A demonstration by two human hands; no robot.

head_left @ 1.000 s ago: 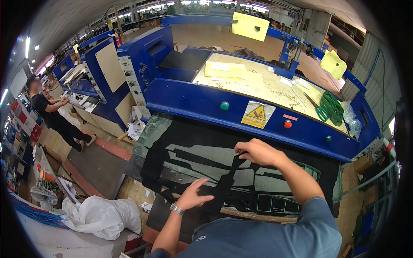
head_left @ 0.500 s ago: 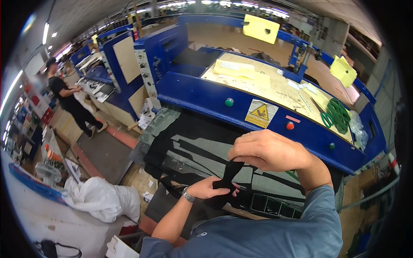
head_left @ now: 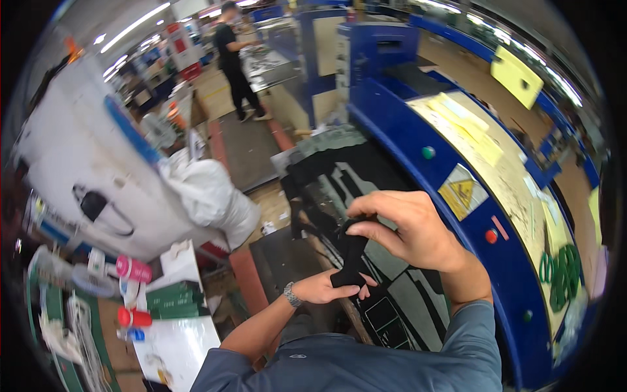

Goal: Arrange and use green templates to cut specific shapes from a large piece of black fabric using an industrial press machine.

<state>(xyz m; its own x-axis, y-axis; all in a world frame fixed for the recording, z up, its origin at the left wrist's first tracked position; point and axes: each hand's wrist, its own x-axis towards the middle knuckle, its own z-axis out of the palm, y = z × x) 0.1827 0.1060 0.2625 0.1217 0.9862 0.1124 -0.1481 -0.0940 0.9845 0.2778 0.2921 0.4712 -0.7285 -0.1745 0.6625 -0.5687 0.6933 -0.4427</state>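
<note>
A narrow black fabric piece (head_left: 353,255), perhaps several layers, stands upright between my two hands. My left hand (head_left: 323,287), with a metal watch on its wrist, is closed round its lower end. Above, my right hand (head_left: 418,228) curls its thumb and fingers about the upper end, which is partly hidden there. Behind and below my hands, black cut fabric (head_left: 339,160) lies on a grey-green bed with pale strips showing between the dark shapes. A green-edged divided tray (head_left: 386,321) sits just right of my left hand.
A blue machine beam (head_left: 450,176) with buttons runs along the right. Green scissors (head_left: 547,266) lie on its pale top. White sacks (head_left: 215,199) stand left. A white table (head_left: 179,333) holds green blocks and bottles. A person (head_left: 234,62) in black stands farther off.
My view has swung left, bringing the white table with bottles into sight. Both hands stay at the black fabric piece; my right hand's fingers have spread wider around its top.
</note>
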